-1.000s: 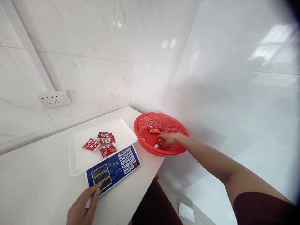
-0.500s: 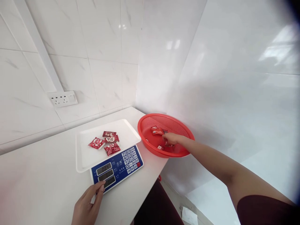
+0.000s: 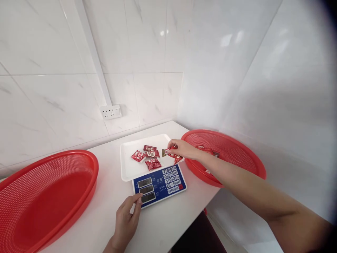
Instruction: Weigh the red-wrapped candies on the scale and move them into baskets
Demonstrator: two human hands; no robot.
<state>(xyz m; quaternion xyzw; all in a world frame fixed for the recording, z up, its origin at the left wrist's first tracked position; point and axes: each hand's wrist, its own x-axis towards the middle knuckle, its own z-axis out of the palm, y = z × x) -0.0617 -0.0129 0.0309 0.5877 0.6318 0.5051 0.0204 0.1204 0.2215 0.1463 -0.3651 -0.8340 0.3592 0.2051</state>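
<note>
My right hand [image 3: 180, 148] is closed on a few small wrapped candies [image 3: 172, 151], red with one brownish end, above the right edge of the white weighing tray [image 3: 127, 172]. Several red candy packets [image 3: 152, 154] with white lettering lie in the middle of that tray. It sits on a digital scale [image 3: 160, 186] with a blue panel, number keys and three displays; the digits are too blurred to read surely. My left hand [image 3: 127, 214] rests at the panel's left edge, thumb and forefinger close together near the lower displays, holding nothing.
A red mesh basket [image 3: 252, 158] stands right of the scale, with a few candy packets [image 3: 207, 150] inside, partly hidden by my right arm. Another red basket [image 3: 93, 172] stands on the left of the white table [image 3: 105, 196]. Tiled walls with a socket [image 3: 111, 111] rise behind.
My right hand has come out of the right basket with candies and moved left over the tray's edge. The view has turned left, bringing the left basket into sight. My left hand stays by the displays.
</note>
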